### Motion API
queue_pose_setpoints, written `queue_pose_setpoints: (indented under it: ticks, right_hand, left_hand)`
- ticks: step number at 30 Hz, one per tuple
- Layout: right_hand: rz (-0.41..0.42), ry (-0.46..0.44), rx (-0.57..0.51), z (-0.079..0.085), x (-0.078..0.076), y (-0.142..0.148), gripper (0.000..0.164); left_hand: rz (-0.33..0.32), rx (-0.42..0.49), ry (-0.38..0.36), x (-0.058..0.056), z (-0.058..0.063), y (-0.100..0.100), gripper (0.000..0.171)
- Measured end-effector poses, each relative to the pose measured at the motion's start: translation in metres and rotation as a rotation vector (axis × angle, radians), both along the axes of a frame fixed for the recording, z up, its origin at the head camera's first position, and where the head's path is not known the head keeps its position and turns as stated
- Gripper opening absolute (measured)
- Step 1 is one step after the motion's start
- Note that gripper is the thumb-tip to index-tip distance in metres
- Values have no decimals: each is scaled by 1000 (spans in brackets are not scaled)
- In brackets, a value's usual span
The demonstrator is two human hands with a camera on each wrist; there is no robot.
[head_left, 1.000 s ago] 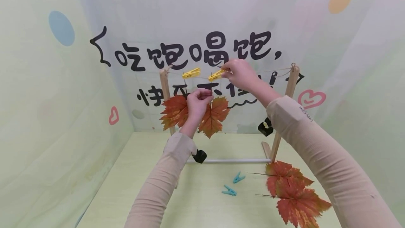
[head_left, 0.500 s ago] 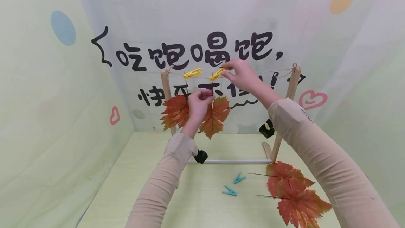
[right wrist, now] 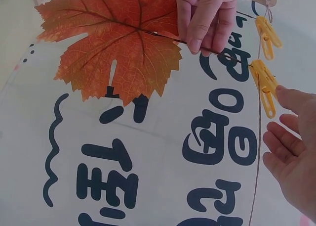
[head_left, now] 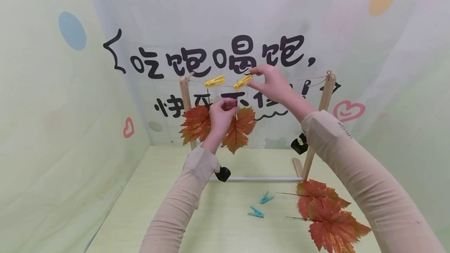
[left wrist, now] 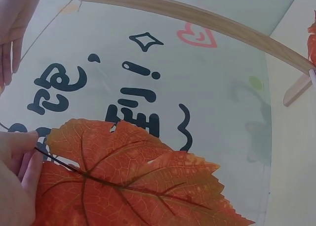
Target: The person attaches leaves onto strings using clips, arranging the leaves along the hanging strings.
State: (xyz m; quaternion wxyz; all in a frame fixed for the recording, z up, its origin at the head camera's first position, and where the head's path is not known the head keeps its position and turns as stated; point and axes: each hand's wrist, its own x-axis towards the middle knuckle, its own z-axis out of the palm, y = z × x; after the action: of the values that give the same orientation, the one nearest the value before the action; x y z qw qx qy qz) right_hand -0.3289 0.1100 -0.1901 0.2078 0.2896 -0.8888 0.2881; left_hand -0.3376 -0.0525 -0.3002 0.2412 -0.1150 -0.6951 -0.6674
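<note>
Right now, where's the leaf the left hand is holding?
In the head view, that leaf is near the middle, just right of the left hand and below the yellow clip the right hand touches; another leaf hangs to its left.

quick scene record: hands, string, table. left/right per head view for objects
left hand: pinches stem of right hanging leaf
right hand: fingers parted, one at right yellow clip
string: between wooden posts; also bears left yellow clip with left hanging leaf
table: two teal clips, two overlapping leaves
</note>
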Motion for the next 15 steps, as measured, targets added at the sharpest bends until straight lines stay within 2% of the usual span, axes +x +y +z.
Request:
queue_pose_setpoints:
  ticks: [15]
  right_hand:
    - [25, 122, -2, -3, 16, 23, 39]
  left_hand:
    - [-27, 61, 4, 15, 10, -11, 25]
